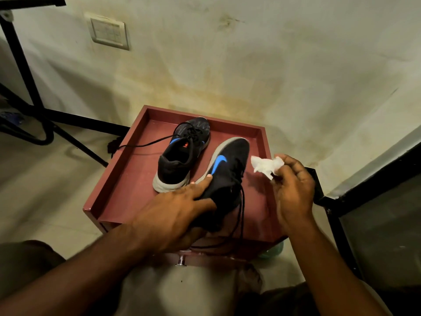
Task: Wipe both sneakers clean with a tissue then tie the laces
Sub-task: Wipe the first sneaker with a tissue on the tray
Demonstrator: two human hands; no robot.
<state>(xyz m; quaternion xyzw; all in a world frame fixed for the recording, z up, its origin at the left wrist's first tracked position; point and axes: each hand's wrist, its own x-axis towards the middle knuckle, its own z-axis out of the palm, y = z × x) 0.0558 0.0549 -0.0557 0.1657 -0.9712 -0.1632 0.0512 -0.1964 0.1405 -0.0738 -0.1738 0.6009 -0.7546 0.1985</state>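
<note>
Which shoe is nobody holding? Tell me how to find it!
Look for the dark red tray-top table against the stained wall. Two black sneakers with blue swooshes are there; the free sneaker is the left one, standing flat on its pale sole with a lace trailing off over the table's left edge. The held sneaker is tipped on its side in the left hand.

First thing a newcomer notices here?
Centre: the left hand grips a black sneaker with a blue swoosh, tilted on its side, laces dangling. Right of it, the right hand pinches a crumpled white tissue. The other sneaker stands upright on the red tray, untied.
</note>
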